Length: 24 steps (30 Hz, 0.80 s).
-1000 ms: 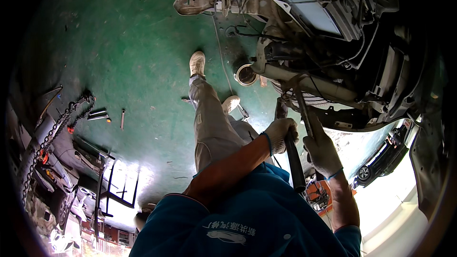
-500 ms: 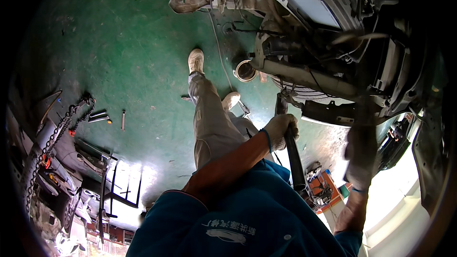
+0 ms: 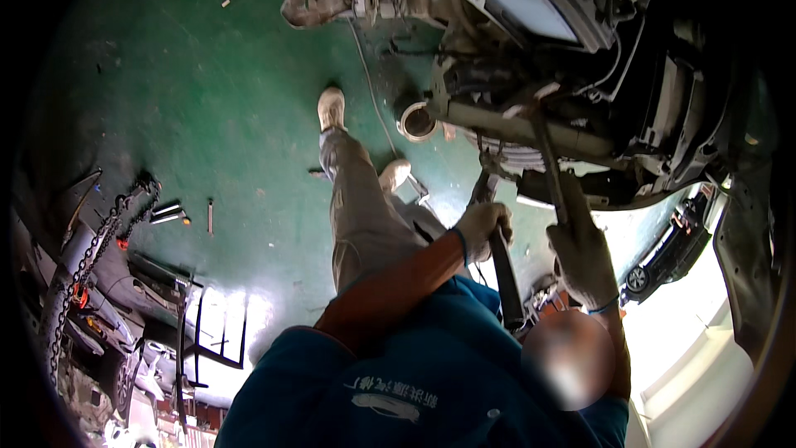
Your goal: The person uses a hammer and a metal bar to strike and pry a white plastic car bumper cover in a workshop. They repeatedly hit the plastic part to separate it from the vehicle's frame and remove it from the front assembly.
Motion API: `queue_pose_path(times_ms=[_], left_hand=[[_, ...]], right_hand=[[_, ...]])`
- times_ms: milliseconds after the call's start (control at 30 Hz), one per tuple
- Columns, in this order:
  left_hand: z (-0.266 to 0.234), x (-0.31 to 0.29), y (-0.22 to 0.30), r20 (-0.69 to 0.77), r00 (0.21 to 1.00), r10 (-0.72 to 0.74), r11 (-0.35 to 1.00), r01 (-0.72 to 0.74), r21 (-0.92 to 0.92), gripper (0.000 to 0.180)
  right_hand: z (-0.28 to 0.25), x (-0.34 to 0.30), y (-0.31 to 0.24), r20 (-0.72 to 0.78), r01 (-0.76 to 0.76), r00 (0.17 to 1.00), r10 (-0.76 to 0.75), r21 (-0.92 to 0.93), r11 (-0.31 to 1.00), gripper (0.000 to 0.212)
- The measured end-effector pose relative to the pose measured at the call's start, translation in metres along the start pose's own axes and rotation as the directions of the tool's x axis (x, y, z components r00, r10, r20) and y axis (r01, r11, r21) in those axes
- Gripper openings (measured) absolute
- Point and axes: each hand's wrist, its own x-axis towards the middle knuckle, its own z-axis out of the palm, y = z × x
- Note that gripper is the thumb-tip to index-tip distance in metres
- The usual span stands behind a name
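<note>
My left hand [image 3: 484, 231], in a work glove, is wrapped around a long dark metal bar [image 3: 507, 286]. The upper end of this bar reaches the edge of the dismantled car front [image 3: 531, 126]. In my right hand [image 3: 585, 264], also gloved, is a hammer [image 3: 546, 158], gripped by its handle. Its head is over the pale rail of the car front; whether it touches the metal I cannot tell. The bar's tip is partly lost among the car parts.
A round open container [image 3: 416, 121] stands on the green floor [image 3: 207, 108] below the car front. To the left lie a heavy chain [image 3: 91, 253], loose tools [image 3: 168, 213] and a black metal frame [image 3: 199, 336]. A cable [image 3: 365, 75] runs along the floor.
My right hand has swung left with the hammer, which was blurred before and now shows clearly over the rail. My left hand keeps its grip on the bar.
</note>
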Motion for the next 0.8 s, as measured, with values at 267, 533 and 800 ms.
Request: queue_pose_path(times_ms=[267, 533, 800], left_hand=[[-0.008, 0.004, 0.009, 0.072, 0.997, 0.006, 0.998, -0.002, -0.058, 0.022], [-0.014, 0.008, 0.005, 0.165, 0.986, -0.036, 0.990, 0.058, -0.126, 0.018], [-0.011, 0.005, 0.004, 0.194, 0.981, -0.014, 0.988, 0.043, -0.145, 0.017]], right_hand=[[0.021, 0.016, -0.009, 0.176, -0.345, 0.937, 0.302, 0.340, 0.875, 0.073], [0.041, 0.013, 0.007, 0.119, -0.157, 0.984, 0.134, 0.206, 0.966, 0.074], [0.040, 0.012, 0.004, 0.150, -0.180, 0.977, 0.151, 0.212, 0.960, 0.072]])
